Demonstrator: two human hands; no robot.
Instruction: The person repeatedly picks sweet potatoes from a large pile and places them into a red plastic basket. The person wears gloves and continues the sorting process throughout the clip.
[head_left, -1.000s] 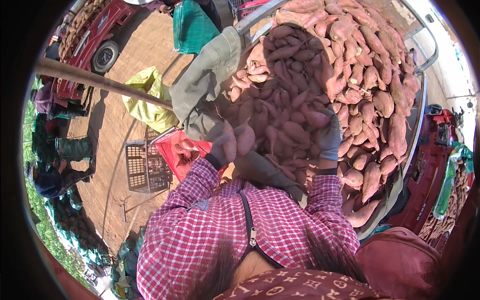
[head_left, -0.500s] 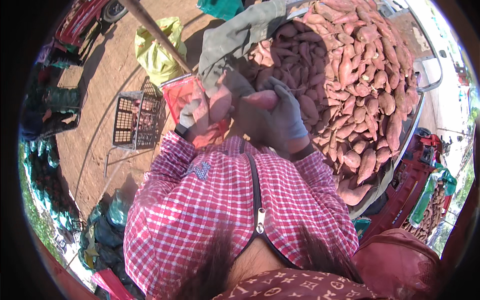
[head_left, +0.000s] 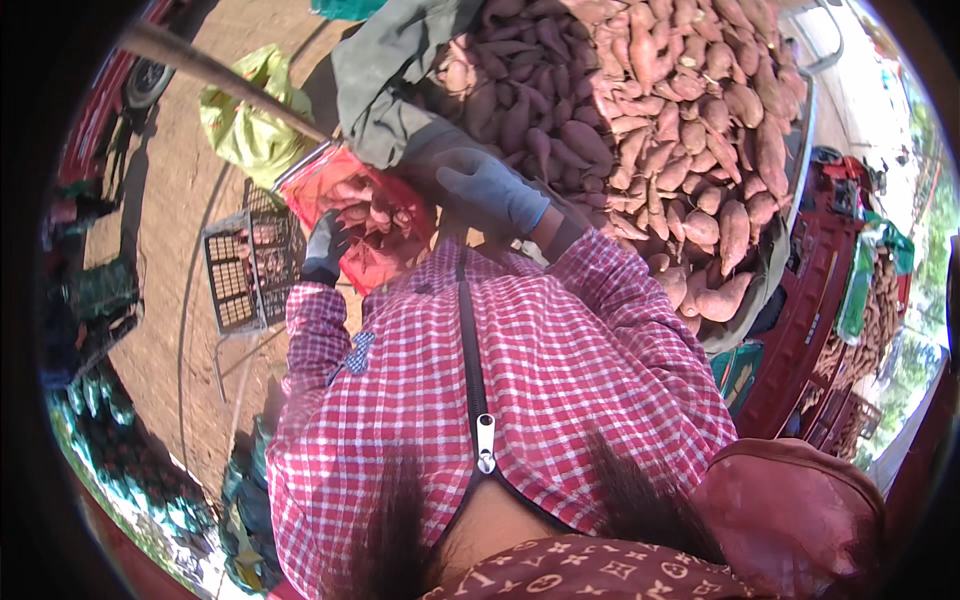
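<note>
L hand [head_left: 322,250], dark glove, grips edge of red mesh bag [head_left: 365,225] w/ sweet potatoes inside; R hand [head_left: 490,190], grey glove, fingers loosely spread, holds nothing, over sweet potato pile [head_left: 650,110].

left hand [head_left: 322,248] grips red mesh bag [head_left: 365,215]; right hand [head_left: 490,190] over sweet potatoes [head_left: 640,130]

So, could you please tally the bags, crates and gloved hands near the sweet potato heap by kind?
Red mesh bag: 1
Yellow-green bag: 1
Wire crate: 1
Gloved hands, left and right: 2
Total: 5
</note>
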